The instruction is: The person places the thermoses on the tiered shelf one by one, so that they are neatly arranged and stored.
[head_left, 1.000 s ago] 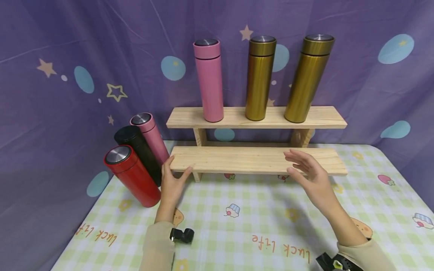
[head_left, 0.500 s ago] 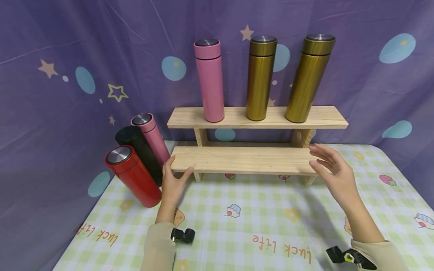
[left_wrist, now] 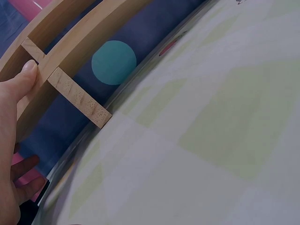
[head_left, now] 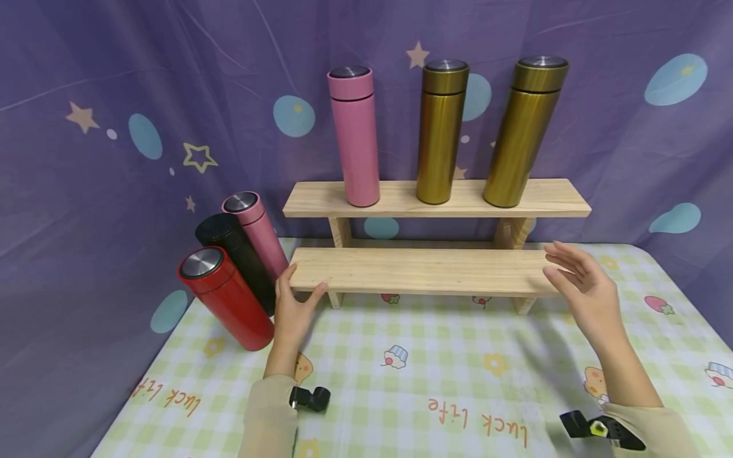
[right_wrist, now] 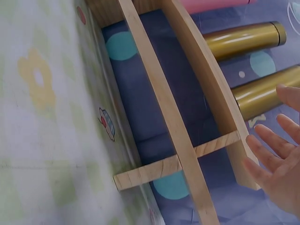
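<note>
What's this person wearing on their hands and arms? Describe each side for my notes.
The left hand and right hand are bare; no gloves or rings show. The left sleeve and right sleeve are plain pale beige. Over the left one sits a small black camera; over the right, a black strap with a yellow-green spot. No cables show.

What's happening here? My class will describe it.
A person's left hand holds the lower shelf of a wooden rack by its left end; the open right hand is near the other end. A pink bottle and two gold bottles stand on the upper shelf. A red bottle, black bottle and second pink bottle stand to the left.
</note>
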A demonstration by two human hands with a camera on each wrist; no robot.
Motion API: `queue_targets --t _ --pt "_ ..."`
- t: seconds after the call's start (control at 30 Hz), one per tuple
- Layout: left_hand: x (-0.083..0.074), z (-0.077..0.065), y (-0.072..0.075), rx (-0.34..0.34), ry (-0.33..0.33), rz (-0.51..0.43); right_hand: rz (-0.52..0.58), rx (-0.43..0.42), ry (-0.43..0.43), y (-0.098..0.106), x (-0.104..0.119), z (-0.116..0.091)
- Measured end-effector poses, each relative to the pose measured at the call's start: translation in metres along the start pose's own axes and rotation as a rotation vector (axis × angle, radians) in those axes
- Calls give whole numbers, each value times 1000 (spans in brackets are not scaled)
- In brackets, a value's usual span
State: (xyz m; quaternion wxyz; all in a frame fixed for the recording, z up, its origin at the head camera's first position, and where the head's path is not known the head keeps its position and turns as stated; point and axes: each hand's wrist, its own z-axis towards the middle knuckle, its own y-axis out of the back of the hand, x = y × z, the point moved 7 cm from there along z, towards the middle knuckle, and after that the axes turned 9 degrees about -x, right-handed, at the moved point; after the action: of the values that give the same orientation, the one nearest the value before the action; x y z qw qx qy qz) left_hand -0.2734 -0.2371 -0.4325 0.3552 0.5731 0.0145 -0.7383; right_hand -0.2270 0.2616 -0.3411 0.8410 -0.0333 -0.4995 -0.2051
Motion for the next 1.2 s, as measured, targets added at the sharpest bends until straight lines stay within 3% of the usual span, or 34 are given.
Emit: queue_targets --t 0.2,0.43,0.87,1.07,1.2 --pt "-1 -1 0 -3 2 1 -15 -43 -55 11 -11 3" --pt "-1 0 0 -6 4 2 112 -130 -172 25 -31 5" --pt "-2 -1 0 -3 -2 -3 240 -301 -333 48 -65 7" --pt "-3 -1 0 -3 7 -15 218 -297 -399 54 -79 5" --pt "-3 -1 0 -4 8 -13 96 -247 -446 57 -88 2"
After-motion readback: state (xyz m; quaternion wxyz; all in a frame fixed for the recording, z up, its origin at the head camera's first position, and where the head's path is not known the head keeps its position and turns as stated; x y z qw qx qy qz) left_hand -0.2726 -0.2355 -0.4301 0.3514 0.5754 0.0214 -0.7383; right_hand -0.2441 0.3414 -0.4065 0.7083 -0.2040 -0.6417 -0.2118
